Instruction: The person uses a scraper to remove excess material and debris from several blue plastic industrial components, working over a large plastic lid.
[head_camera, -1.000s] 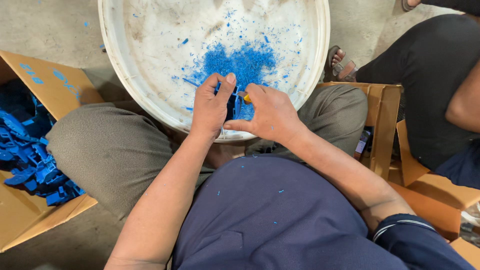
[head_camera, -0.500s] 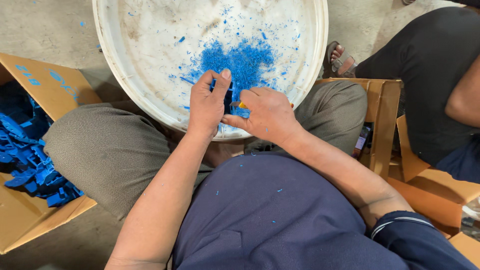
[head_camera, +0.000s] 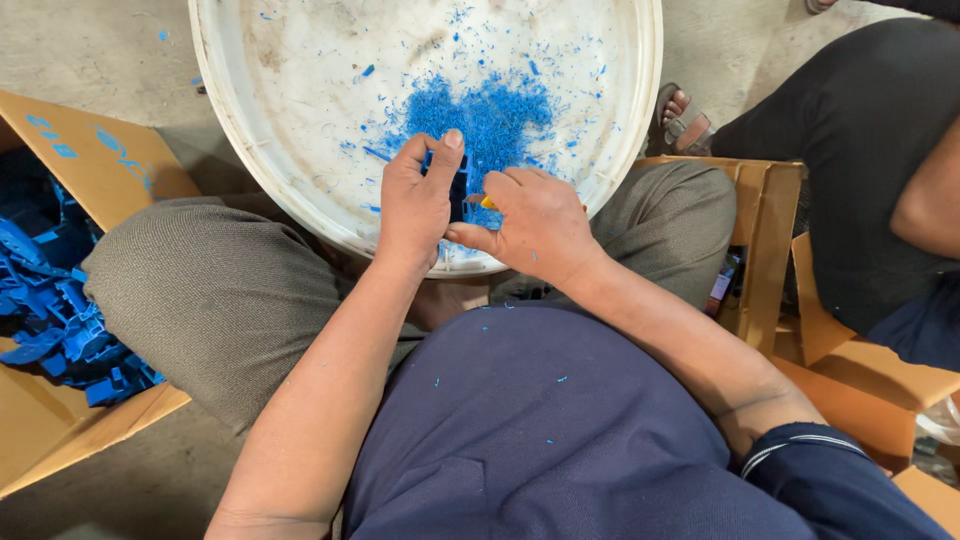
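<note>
My left hand (head_camera: 415, 200) grips a small dark blue plastic part (head_camera: 458, 190) over the near edge of a big white round tub (head_camera: 300, 190). My right hand (head_camera: 535, 225) is closed around a small tool with a yellow-orange handle (head_camera: 487, 203), its tip against the part; most of the tool is hidden in my fist. A heap of bright blue plastic shavings (head_camera: 490, 115) lies in the tub just beyond my hands.
An open cardboard box (head_camera: 70, 440) at my left holds several blue plastic parts (head_camera: 60, 320). Brown cardboard boxes (head_camera: 780, 260) stand at my right. Another person in dark clothes (head_camera: 860, 150) sits at the right, a sandalled foot (head_camera: 685, 125) by the tub.
Both hands stay together on the part; the right hand has shifted slightly with the tool while the left thumb has lifted a little. The view has drifted slightly.
</note>
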